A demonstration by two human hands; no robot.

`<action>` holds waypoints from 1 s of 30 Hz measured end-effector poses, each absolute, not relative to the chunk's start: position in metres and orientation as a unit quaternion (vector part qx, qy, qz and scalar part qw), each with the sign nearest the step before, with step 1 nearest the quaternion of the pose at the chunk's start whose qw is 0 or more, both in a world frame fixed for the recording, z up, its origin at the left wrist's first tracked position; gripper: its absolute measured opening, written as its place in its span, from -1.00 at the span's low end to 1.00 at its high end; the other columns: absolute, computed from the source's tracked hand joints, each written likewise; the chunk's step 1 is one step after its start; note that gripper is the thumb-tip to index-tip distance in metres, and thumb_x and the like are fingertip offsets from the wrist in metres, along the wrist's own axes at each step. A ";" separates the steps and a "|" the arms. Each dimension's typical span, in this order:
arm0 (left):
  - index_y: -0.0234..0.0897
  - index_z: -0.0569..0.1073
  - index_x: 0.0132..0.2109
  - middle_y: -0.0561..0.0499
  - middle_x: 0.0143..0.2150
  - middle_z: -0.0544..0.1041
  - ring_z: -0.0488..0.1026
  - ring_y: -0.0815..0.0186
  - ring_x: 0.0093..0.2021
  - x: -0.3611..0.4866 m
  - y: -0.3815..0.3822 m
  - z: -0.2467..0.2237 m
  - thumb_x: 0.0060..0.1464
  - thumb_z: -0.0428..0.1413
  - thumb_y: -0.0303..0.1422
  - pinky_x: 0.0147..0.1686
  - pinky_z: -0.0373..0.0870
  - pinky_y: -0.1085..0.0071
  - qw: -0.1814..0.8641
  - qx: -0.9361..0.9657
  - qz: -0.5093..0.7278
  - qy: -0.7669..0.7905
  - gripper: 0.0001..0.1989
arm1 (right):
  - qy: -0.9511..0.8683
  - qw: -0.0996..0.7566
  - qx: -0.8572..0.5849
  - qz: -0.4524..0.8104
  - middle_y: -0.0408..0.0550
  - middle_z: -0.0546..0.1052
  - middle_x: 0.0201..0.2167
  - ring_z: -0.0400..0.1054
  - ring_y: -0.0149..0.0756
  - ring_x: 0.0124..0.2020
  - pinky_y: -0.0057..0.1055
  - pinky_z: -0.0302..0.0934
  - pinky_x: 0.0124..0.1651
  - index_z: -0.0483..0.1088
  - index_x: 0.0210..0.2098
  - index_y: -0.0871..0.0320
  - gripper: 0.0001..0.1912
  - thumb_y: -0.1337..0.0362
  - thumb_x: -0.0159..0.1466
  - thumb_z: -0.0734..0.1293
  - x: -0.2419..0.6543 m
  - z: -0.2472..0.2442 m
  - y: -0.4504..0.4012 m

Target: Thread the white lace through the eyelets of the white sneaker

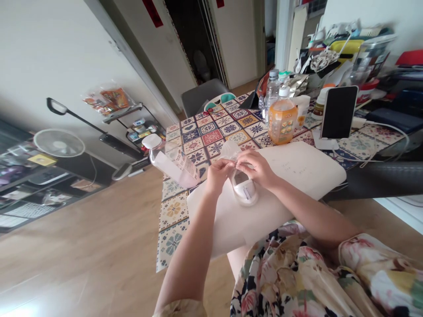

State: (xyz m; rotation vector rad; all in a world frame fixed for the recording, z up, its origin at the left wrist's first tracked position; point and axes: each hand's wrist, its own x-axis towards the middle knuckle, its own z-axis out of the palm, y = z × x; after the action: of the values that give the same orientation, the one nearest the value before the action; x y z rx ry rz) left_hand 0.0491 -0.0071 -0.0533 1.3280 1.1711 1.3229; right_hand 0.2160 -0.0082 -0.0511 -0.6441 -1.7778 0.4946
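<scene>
L hand (220,171) & R hand (256,168) meet fingertip to fingertip, both pinching a thin clear plastic film (230,151) that bunches up just behind them. Right under the hands sits a small white oval device (245,190), touching or nearly touching the R hand; can't tell which. It rests on a pale board (297,169) lying across the near edge of the tabletop (211,132), which has a patterned tile cloth. Left of the board, at the tabletop's left edge, a clear bottle w/ white cap (167,158) lies tilted on its side. Beyond the board, mid-tabletop, an orange juice bottle (282,116) stands upright, a clear water bottle (272,90) just behind it. To the right, a phone on a white stand (339,112), screen dark, w/ a white cable near it.
</scene>
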 end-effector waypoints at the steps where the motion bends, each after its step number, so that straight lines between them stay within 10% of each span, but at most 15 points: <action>1: -0.31 0.49 -0.49 0.09 -0.56 0.45 0.27 0.44 -0.54 0.048 -0.005 -0.054 -0.19 0.31 -0.22 -0.50 0.17 0.47 0.445 0.534 0.537 0.478 -0.75 | -0.750 0.561 -0.272 0.222 -0.01 0.53 -0.30 0.39 -0.17 -0.16 -0.17 0.23 0.01 0.43 -0.39 0.07 -0.84 0.16 0.29 0.32 0.217 -0.050 -0.009; 20: -0.26 0.53 -0.44 0.01 -0.42 0.55 0.42 0.30 -0.34 0.036 0.012 -0.073 -0.05 0.24 -0.27 -0.32 0.27 0.43 0.286 0.592 0.521 0.544 -0.85 | -0.762 0.493 -0.236 0.348 -0.08 0.51 -0.46 0.33 -0.24 -0.33 -0.22 0.14 -0.08 0.42 -0.47 0.09 -0.73 0.07 0.26 0.35 0.233 -0.047 -0.019; 30: -0.28 0.48 -0.23 -0.01 -0.29 0.51 0.40 0.31 -0.28 0.025 -0.007 -0.047 -0.01 0.23 -0.21 -0.22 0.31 0.40 0.326 0.657 0.478 0.484 -0.74 | -0.693 0.530 -0.286 0.397 -0.05 0.47 -0.20 0.34 -0.25 -0.16 -0.30 0.19 -0.07 0.36 -0.20 0.11 -0.81 0.19 0.22 0.32 0.229 -0.051 -0.012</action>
State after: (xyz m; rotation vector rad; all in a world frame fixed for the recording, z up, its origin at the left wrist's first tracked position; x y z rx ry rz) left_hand 0.0249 -0.0070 -0.0466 1.7206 1.2678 1.2513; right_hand 0.2289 -0.0121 -0.0506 -0.6823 -1.6535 0.9474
